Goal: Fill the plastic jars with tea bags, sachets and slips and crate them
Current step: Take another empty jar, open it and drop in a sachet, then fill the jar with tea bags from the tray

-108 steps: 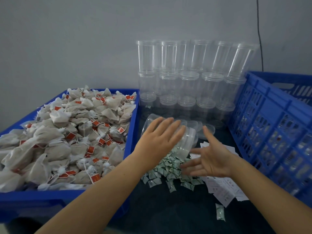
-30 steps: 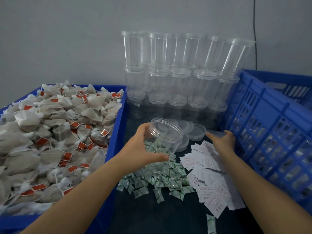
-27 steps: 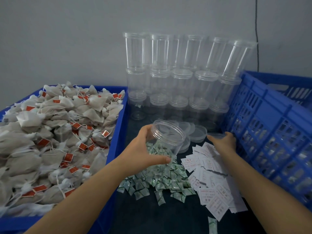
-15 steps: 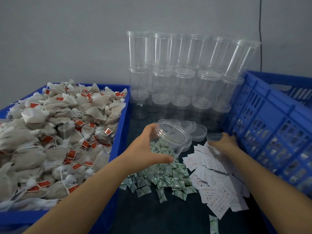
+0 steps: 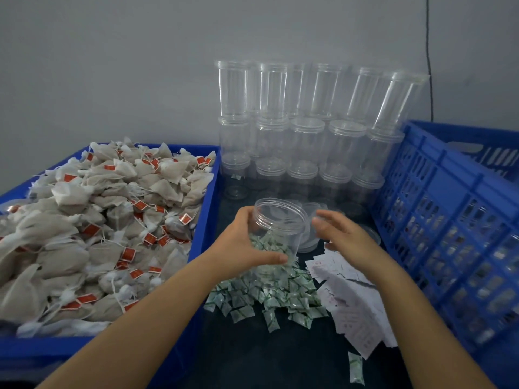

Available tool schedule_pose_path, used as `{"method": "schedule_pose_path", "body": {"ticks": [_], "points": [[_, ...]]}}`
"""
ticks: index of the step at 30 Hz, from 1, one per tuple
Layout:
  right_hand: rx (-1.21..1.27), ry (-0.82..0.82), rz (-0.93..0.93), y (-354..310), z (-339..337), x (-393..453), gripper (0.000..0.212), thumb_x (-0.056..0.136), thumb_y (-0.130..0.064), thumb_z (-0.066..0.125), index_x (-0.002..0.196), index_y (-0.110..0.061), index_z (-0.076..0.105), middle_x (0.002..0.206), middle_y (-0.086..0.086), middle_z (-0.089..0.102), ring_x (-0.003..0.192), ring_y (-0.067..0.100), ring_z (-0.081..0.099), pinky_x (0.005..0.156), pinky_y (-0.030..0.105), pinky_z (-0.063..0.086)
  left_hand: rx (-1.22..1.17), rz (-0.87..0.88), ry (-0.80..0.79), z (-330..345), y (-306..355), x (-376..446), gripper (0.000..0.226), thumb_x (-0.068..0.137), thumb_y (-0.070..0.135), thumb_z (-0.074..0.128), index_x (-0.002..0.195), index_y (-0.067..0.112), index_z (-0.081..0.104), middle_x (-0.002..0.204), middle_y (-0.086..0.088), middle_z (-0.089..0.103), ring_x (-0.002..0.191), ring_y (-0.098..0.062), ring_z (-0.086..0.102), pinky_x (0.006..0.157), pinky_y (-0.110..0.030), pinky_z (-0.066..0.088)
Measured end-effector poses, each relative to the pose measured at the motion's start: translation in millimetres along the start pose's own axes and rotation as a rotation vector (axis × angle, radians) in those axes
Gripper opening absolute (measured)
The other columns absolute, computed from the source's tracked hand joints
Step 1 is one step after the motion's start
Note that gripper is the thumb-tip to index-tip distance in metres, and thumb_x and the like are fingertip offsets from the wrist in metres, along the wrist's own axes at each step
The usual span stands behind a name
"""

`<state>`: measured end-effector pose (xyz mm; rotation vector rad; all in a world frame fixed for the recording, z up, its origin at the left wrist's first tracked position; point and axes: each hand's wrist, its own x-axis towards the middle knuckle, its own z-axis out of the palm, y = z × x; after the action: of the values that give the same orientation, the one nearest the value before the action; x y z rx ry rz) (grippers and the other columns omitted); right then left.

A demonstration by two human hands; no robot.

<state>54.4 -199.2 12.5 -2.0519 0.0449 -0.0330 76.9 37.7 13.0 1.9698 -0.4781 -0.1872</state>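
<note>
Dark bench (image 5: 280, 360) mid-frame: left hand (image 5: 241, 248) grips an empty jar (image 5: 276, 234), right hand (image 5: 345, 237) loose-fingered beside it, filling barely begun.

Sachets (image 5: 269, 293) between tea bags (image 5: 92, 228) and slips (image 5: 354, 299)

Left hand (image 5: 241, 245) grips an open jar (image 5: 278, 234) above sachets (image 5: 266, 296); right hand (image 5: 345, 237) hovers beside.

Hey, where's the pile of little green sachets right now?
The green sachets lie bottom centre of the head view, between the blue tray on the left and the paper slips on the right.
</note>
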Motion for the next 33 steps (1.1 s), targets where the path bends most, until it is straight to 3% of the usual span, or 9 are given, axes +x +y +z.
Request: {"method": "schedule_pose_path", "body": {"ticks": [3,6,11,14,18,21,27,29,33], "points": [[0.109,-0.156,-0.101,-7,30,-17,0.097,0.06,-0.078,0.065,0.145,-0.047,0.03,0.135,-0.016,0.049,0.115,-0.005,0.053,0.088,0.018,0.048,-0.045,-0.009,0.019,-2,0,-2,0.102,0.045,0.05,0.088,0.128,0.026,0.035,0.126,0.01,0.054,0.117,-0.004,0.053,0.101,-0.035,0.046],[0.144,-0.185,-0.123,-7,52,-23,0.112,0.058,-0.073,0.071,0.152,-0.045,0.016,0.134,-0.017,0.045,0.123,0.005,0.05,0.091,0.021,0.046,-0.002,0.016,0.016,-2,4,-6,0.09,0.052,0.047,0.087,0.125,0.028,0.036,0.12,0.014,0.053,0.112,0.0,0.054,0.09,-0.023,0.048],[0.278,-0.117,-0.161,-7,72,-27,0.101,0.056,-0.059,0.078,0.137,-0.049,0.019,0.139,-0.007,0.052,0.129,0.014,0.052,0.105,0.037,0.047,0.135,0.076,-0.057,-6,13,-14,0.087,0.062,0.033,0.088,0.127,0.029,0.031,0.124,0.013,0.048,0.114,0.002,0.05,0.093,-0.014,0.045],[0.361,-0.091,-0.18,-10,85,-31,0.091,0.053,-0.057,0.078,0.131,-0.051,0.03,0.137,-0.006,0.057,0.121,0.006,0.058,0.087,0.019,0.048,0.228,0.058,-0.161,-24,16,-24,0.094,0.06,0.032,0.089,0.132,0.034,0.027,0.127,0.018,0.044,0.114,0.007,0.045,0.089,-0.006,0.041],[0.403,-0.119,-0.199,-10,108,-42,0.082,0.05,-0.06,0.08,0.119,-0.063,0.036,0.124,-0.025,0.055,0.104,-0.017,0.059,0.072,0.011,0.051,0.353,-0.007,-0.17,-66,16,-45,0.087,0.066,0.047,0.08,0.139,0.031,0.035,0.139,0.016,0.043,0.125,0.0,0.041,0.104,-0.02,0.033],[0.449,-0.15,-0.208,-3,127,-51,0.08,0.052,-0.06,0.085,0.117,-0.067,0.04,0.122,-0.026,0.061,0.106,-0.01,0.062,0.083,0.018,0.053,0.381,-0.082,0.001,-100,8,-65,0.07,0.076,0.051,0.07,0.137,0.028,0.043,0.136,0.011,0.049,0.122,-0.004,0.047,0.093,-0.017,0.039],[0.397,-0.102,-0.275,16,158,-63,0.08,0.05,-0.055,0.085,0.111,-0.079,0.04,0.107,-0.038,0.06,0.102,-0.009,0.062,0.075,0.012,0.053,1.124,-0.284,0.63,-148,-33,-96,0.042,0.089,0.033,0.056,0.127,0.017,0.052,0.131,-0.005,0.052,0.12,-0.022,0.047,0.1,-0.038,0.04],[0.362,-0.081,-0.314,25,166,-67,0.089,0.052,-0.043,0.087,0.114,-0.082,0.036,0.109,-0.037,0.058,0.105,-0.014,0.058,0.079,0.011,0.049,1.217,-0.384,0.658,-154,-44,-103,0.047,0.088,0.034,0.056,0.131,0.017,0.048,0.136,-0.008,0.046,0.126,-0.028,0.041,0.105,-0.041,0.034],[0.322,-0.067,-0.361,36,171,-72,0.095,0.046,-0.053,0.084,0.122,-0.08,0.033,0.115,-0.039,0.055,0.112,-0.015,0.053,0.081,0.004,0.046,1.362,-0.583,0.571,-153,-58,-104,0.057,0.086,0.045,0.055,0.136,0.021,0.042,0.148,-0.013,0.031,0.136,-0.034,0.028,0.109,-0.044,0.03]]}}
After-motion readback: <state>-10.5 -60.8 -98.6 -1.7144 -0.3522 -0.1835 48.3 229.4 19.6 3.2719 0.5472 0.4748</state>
